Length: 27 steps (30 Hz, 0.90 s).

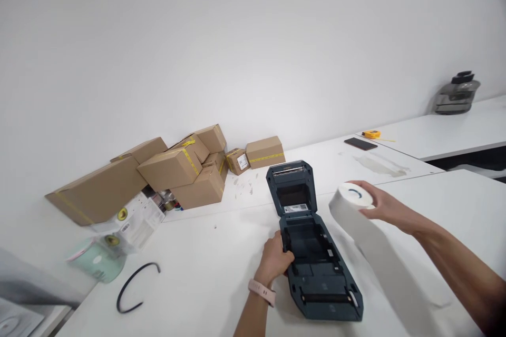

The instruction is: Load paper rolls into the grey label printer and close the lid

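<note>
A dark label printer (316, 268) lies on the white table with its lid (292, 189) swung up and its inner bay showing. My left hand (274, 258) grips the printer's left side, thumb over the rim and the other fingers hidden behind the wall. Right of the printer, my right hand (373, 200) holds a white paper roll (350, 200) between thumb and fingers, above the table. A long strip of paper (387, 263) hangs from the roll and trails toward the front of the table. A pink band is on my left wrist.
Cardboard boxes (169, 168) are stacked against the wall at left. A black curved cable (128, 287), a mint-green container (98, 260) and plastic-wrapped papers (138, 221) lie at left. Toward the back right are a phone (360, 143), a yellow tape measure (371, 135) and a bottle (456, 95).
</note>
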### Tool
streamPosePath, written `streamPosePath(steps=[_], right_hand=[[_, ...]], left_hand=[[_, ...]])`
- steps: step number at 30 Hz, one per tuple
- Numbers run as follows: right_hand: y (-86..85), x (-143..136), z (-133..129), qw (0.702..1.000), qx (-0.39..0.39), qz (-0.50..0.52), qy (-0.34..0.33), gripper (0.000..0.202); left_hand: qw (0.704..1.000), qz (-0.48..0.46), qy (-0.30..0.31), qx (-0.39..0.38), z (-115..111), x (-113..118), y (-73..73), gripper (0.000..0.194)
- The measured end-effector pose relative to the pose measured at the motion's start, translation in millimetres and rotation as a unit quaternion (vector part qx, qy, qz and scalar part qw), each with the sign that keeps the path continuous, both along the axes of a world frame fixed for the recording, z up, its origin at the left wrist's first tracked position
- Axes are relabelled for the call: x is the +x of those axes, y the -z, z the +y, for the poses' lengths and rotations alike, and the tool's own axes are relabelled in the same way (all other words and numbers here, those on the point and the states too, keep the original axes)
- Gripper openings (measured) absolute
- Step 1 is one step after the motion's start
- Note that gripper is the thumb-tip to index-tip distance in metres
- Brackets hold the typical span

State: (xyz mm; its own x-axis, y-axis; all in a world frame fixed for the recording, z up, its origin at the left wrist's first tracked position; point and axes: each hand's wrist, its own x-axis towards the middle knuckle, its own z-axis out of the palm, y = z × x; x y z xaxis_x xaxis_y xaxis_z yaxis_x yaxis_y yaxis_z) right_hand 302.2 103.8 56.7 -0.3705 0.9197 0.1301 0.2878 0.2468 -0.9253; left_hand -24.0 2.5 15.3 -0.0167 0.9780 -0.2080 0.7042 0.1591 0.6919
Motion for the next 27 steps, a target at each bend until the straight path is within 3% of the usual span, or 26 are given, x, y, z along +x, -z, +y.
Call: streamPosePath(steps=[3, 9, 14, 19, 23, 27], right_hand=[[20.0, -12.3, 21.5, 0.997, 0.014, -0.076, -0.023, 0.067], [64.3, -30.8, 45.0, 0.994, -0.019, -0.096, -0.056, 0.07], [82.6, -38.1, 48.4, 0.993, -0.03, -0.103, -0.051, 0.077], [81.9, 1.7, 52.6, 0.992, -0.06, -0.092, -0.06, 0.092], [92.2, 50.4, 40.7, 0.99, -0.091, -0.091, -0.061, 0.071], [105.6, 54.0, 5.3, 0.987, -0.086, -0.096, -0.099, 0.065]], left_hand=[[1.0, 0.008, 0.001, 0.003, -0.6, 0.0, 0.0, 0.049], [0.999, 0.03, -0.002, 0.011, 0.0, 1.0, -2.7, 0.047], [0.999, 0.04, -0.005, 0.012, -1.2, 3.0, -6.5, 0.051], [0.999, 0.035, -0.007, 0.002, -2.6, 3.2, -7.7, 0.054], [1.0, 0.027, -0.008, -0.002, -1.9, 3.5, -6.8, 0.055], [1.0, 0.019, -0.009, -0.007, -1.4, 3.9, -6.6, 0.054]])
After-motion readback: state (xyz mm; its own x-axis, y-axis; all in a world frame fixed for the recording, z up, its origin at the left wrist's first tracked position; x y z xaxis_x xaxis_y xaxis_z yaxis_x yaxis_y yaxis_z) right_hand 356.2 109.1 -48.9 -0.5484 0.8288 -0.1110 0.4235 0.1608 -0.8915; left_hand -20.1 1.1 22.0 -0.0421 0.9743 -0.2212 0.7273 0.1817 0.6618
